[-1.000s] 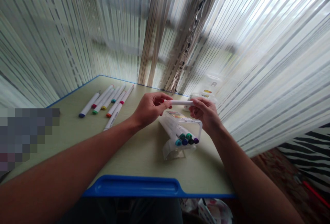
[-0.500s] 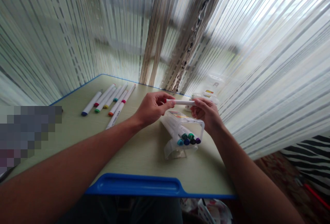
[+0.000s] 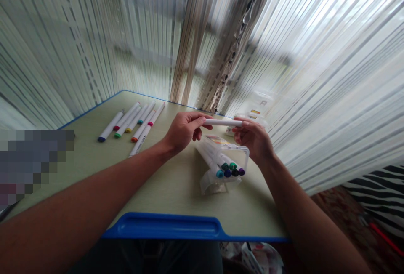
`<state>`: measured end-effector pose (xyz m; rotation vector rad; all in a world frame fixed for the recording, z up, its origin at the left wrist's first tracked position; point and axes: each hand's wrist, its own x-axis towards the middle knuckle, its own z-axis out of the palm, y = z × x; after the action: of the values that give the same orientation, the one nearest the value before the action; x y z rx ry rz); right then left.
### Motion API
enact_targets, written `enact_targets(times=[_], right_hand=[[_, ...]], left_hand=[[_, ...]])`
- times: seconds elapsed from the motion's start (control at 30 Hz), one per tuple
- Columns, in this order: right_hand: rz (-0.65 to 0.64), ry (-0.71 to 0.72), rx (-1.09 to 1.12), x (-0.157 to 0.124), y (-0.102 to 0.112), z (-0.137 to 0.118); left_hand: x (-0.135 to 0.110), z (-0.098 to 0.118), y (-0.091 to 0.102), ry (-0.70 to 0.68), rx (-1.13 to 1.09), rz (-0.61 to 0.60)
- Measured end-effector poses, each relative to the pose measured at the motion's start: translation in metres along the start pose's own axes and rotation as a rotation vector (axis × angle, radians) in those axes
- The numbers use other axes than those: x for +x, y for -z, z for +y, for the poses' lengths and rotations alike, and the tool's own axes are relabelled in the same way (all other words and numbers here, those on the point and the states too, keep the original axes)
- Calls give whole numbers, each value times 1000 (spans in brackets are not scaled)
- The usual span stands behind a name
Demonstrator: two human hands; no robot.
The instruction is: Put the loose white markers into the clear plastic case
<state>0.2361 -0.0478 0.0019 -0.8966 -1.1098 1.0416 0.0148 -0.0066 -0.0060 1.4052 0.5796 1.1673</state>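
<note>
White marker [image 3: 223, 122] — slim, nearly level, held aloft

sheer white string curtains [image 3: 142, 25] hang behind a pale, blue-edged table [image 3: 176, 190], with black-and-white zebra-striped fabric [image 3: 378, 187] at right beside a dark red patterned carpet [image 3: 334, 206], and a crumpled whitish bag [image 3: 263, 257] below the table's front edge.

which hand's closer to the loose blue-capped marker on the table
Left. The left hand is right of the blue-capped marker, past other markers; the right hand is farther right.

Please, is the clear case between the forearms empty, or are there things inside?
Not empty: several markers lie in the case, their blue, green and purple caps showing at its near end.
</note>
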Motion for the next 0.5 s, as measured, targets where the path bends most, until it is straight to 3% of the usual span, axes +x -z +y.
enact_targets(times=[0.23, 0.5], right_hand=[[-67, 18, -38, -2, 2, 1], [-58, 27, -66, -2, 1, 4]], left_hand=[[2, -2, 2, 0, 6, 51], [1, -2, 1, -38, 49, 57]])
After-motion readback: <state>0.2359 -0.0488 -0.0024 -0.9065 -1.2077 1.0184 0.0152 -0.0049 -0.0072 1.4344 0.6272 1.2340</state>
